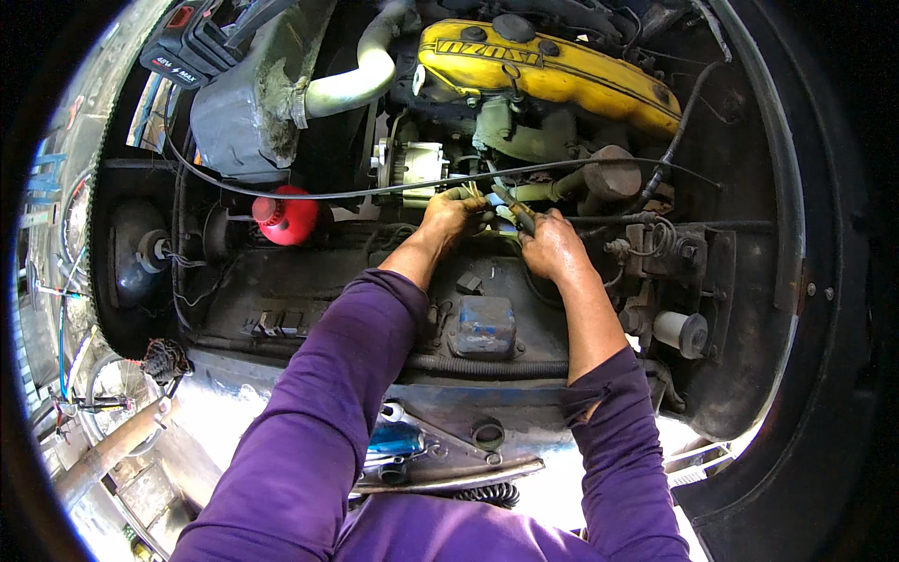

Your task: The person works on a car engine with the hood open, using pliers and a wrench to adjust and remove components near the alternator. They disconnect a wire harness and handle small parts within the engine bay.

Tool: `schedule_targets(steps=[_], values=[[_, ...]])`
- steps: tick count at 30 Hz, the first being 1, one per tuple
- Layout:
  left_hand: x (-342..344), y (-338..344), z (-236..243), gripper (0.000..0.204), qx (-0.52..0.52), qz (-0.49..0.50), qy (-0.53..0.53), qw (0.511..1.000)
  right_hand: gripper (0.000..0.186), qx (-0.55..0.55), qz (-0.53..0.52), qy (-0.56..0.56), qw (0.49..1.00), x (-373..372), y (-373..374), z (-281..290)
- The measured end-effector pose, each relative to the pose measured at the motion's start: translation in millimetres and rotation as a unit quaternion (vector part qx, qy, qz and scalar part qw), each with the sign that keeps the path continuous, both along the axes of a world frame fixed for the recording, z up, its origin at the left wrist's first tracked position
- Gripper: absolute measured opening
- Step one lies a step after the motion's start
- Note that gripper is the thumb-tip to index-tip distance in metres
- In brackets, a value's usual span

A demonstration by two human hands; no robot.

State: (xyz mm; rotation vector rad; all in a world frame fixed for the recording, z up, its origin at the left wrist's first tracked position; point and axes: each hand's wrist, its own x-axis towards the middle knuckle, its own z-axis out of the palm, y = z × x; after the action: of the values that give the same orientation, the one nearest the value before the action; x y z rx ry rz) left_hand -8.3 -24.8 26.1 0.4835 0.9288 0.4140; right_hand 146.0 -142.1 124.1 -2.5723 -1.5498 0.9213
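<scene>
Both my hands reach into the engine bay. My left hand [451, 217] is closed, its fingertips pinching thin wires [473, 190] with pale ends. Close on its right, my right hand [551, 242] is wrapped round the handles of pliers [512, 204], whose jaws point up and left toward the wires. Whether the jaws touch a wire is too small to make out. Just beyond my left hand sits a silvery alternator [419, 169]. A long black cable [375, 192] runs across above both hands.
A yellow engine cover [552, 70] lies at the back, a pale pipe [351, 89] and dark air box [245, 122] at the back left. A red round part [288, 217] stands left. Nearer are a blue-topped box [486, 326], a ribbed hose [487, 366] and a wrench [445, 434].
</scene>
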Motion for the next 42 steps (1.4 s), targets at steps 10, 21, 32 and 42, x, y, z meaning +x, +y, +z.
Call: schedule_targets(steps=[10,21,32,42], values=[[3.7,-6.4,11.1,0.016,-0.019,-0.034,0.011,0.999,0.044,-0.008,0.016,-0.021,1.0,-6.4,-3.2,0.2],[3.4,0.5,-2.4,0.013,0.038,-0.06,0.051,0.996,0.045,-0.067,0.016,-0.045,0.997,-8.6,2.8,9.0],[2.7,3.8,-2.5,0.016,0.132,-0.129,0.103,0.977,0.043,-0.003,0.008,-0.01,1.0,-10.9,-3.5,-0.7],[6.2,-1.2,1.3,0.011,0.068,-0.088,0.039,0.993,0.045,0.011,-0.008,0.015,1.0,-9.4,1.9,-5.9]])
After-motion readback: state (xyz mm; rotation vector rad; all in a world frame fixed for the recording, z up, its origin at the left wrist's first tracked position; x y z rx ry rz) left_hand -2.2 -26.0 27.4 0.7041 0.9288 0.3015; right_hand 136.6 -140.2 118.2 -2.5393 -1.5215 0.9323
